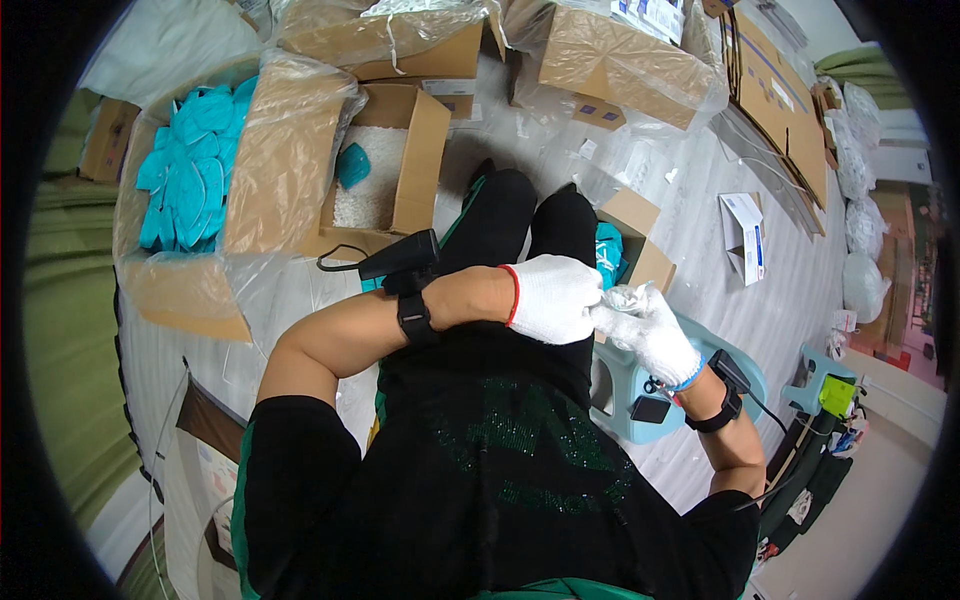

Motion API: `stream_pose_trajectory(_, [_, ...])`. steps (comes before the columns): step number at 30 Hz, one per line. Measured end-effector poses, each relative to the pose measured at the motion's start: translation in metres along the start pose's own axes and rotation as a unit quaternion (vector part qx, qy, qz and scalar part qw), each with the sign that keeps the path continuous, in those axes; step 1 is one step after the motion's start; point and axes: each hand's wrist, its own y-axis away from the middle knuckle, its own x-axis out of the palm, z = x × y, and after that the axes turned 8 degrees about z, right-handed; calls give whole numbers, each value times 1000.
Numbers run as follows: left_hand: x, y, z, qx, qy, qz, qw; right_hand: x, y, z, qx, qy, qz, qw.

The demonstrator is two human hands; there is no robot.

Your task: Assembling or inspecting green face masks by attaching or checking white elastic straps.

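My left hand (555,300), in a white knit glove with a red cuff, is closed in front of my lap, its fingers folded out of sight. Against it presses my right hand (652,332), in a white glove with a blue cuff. Its fingers are bent and pinched together where the two gloves meet. Whether something small or just glove fabric is between them is hidden. Below the right hand stands a light blue plastic stool (625,425) with a flat black object (650,409) on it. Just beyond the hands, an open carton (655,268) contains teal packets (608,250).
At the left, a plastic-lined carton (190,300) is heaped with teal pieces (195,165). Beside it, a smaller carton (425,165) holds white filling and one teal piece (352,165). More cartons (630,60) line the far side. A white box (742,238) lies on the floor.
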Motion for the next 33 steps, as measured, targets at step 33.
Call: stream_pose_trajectory(33, [33, 24, -7, -9, 540, -83, 838, 27, -19, 2, -212, -4, -280, 936])
